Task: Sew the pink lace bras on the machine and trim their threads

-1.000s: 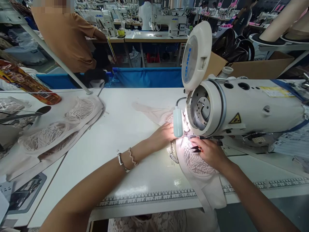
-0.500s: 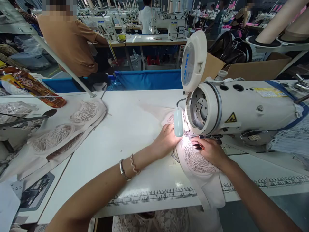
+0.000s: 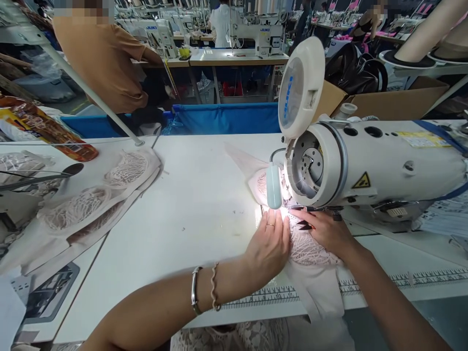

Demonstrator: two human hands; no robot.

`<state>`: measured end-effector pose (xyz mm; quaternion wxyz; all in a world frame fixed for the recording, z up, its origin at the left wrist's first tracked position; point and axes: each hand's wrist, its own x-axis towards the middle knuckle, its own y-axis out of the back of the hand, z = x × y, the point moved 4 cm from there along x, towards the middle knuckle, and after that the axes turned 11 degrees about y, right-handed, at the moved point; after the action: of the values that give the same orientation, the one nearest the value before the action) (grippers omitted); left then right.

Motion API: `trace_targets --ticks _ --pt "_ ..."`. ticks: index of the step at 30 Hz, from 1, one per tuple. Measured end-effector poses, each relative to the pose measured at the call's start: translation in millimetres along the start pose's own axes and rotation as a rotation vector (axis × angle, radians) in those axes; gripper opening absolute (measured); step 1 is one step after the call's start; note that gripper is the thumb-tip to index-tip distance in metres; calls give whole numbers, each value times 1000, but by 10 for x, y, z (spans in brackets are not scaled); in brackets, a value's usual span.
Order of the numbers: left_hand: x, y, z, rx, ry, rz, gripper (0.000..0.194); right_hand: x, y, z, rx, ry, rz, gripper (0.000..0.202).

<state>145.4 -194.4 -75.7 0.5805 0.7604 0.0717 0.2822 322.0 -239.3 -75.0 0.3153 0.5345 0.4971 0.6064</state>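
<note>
A white sewing machine (image 3: 369, 163) stands at the right of the white table (image 3: 197, 195). A pale pink lace garment piece (image 3: 310, 263) lies under the machine's head and hangs over the table's front edge. My left hand (image 3: 268, 246) rests flat on the piece just left of the needle, fingers together, a ring on one finger. My right hand (image 3: 327, 231) presses the lace on the right side of the needle and holds small black thread snips (image 3: 305, 224) against it. A small lamp (image 3: 273, 186) lights the spot; the needle itself is hidden.
A stack of finished lace pieces (image 3: 91, 200) lies at the left of the table. A snack bag (image 3: 44, 129) sits at the far left. A ruler strip (image 3: 263, 295) runs along the front edge. A person in an orange shirt (image 3: 102, 58) stands behind; a blue bin (image 3: 226, 117) lies beyond.
My left hand has drawn back from beyond the needle to the near side and now lies flat on the piece. The fabric has advanced behind the machine head. My right hand stays put.
</note>
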Motion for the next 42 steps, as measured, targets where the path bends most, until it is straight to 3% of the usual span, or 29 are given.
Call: trace_targets --ticks 6,9,13,20,24,30,36,42 --pt "16 -5 -15 -26 25 10 50 11 22 -56 -86 77 1 63" --pt "63 -27 -73 -134 57 -45 47 33 44 -88 -128 131 60 60" --pt "126 -44 -137 -290 -7 -103 42 47 49 -99 -161 159 119 59" --pt "125 -10 -145 -339 -40 -5 34 65 69 -124 -153 186 116 59" --pt "116 -26 -141 -282 -56 0 42 70 67 -119 -123 182 83 61" --pt "95 -43 -85 8 -194 18 41 68 40 -104 -78 157 66 63" --pt "83 -67 -120 -52 -67 -16 43 48 31 -107 -72 136 48 63" --pt "97 -69 -170 -75 -114 -35 43 10 -30 -68 -64 103 7 68"
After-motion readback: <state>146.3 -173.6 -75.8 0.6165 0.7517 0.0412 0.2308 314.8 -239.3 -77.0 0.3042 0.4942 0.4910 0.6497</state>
